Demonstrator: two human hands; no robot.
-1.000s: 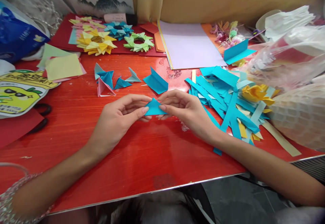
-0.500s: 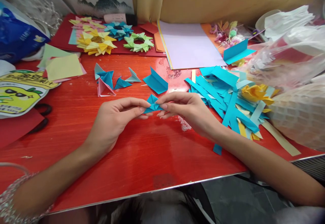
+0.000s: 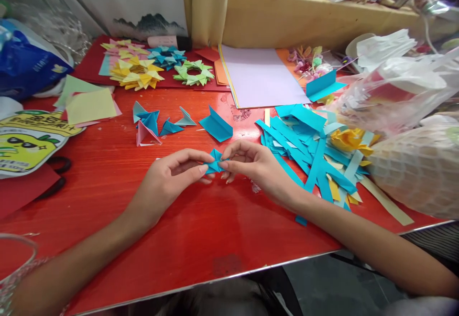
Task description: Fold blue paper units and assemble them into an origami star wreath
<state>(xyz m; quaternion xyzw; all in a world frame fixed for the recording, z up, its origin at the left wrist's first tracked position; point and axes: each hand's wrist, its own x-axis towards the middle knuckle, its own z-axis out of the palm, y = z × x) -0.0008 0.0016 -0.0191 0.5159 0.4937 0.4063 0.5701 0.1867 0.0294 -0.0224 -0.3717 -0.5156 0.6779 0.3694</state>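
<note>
A small piece of folded blue paper is held just above the red table between both hands. My left hand pinches its left end between thumb and fingers. On the right end, my right hand has a similar pinch, and the fingertips hide part of the folds. Beyond the hands lies a creased blue paper rectangle. Left of it sit several small folded pieces, among them a blue one and a pink one.
Blue paper strips are heaped at the right, beside a net-wrapped bundle. Finished paper rings, such as a yellow one and a green one, lie at the back near lilac sheets. A lemon-printed packet is at left.
The view has tilted up a little, so the scene sits lower and more of the back shelf shows. Both hands keep their pinch on the blue paper, with slight finger shifts.
</note>
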